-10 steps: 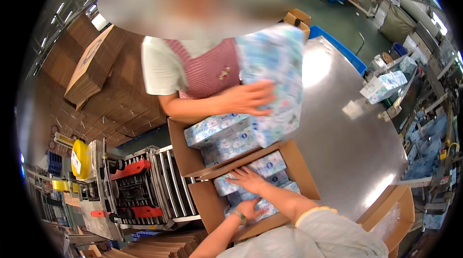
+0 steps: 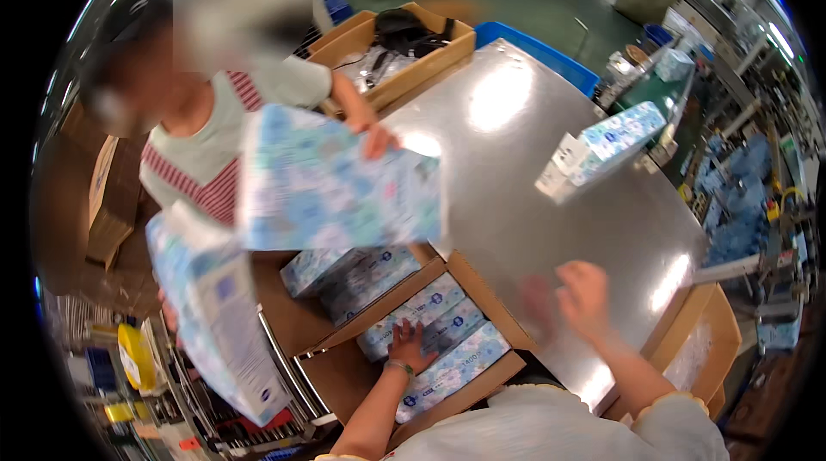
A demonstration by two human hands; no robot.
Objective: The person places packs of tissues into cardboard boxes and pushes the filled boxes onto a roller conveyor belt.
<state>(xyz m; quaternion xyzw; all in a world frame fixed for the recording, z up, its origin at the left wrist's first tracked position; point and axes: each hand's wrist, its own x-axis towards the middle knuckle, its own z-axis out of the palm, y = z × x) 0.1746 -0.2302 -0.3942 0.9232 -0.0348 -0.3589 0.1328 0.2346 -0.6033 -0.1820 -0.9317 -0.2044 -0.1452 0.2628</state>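
My left hand (image 2: 410, 347) lies with spread fingers on blue floral packs (image 2: 467, 362) that sit in rows inside an open cardboard carton (image 2: 489, 300). My right hand (image 2: 582, 299) is raised over the metal table (image 2: 482, 220), right of the carton; its fingers are loosely bent and slightly blurred, with nothing visible in them. Beyond this carton stands a second carton (image 2: 297, 327) with similar packs (image 2: 370, 280). Across from me a co-worker carries two large floral packs, one (image 2: 340, 181) over the second carton and one (image 2: 224, 323) further left, tilted downward.
A single floral pack (image 2: 607, 147) with open end flaps lies on the table's far right. Behind the table are a blue crate (image 2: 538, 61) and a carton of dark items (image 2: 465, 39). Another open carton (image 2: 710, 340) stands at right; machinery (image 2: 748, 185) lines that side.
My right hand has left the carton and risen to the right above the table; my left hand stays on the packs. The co-worker has shifted left, now carrying two packs. The view has turned rightward.
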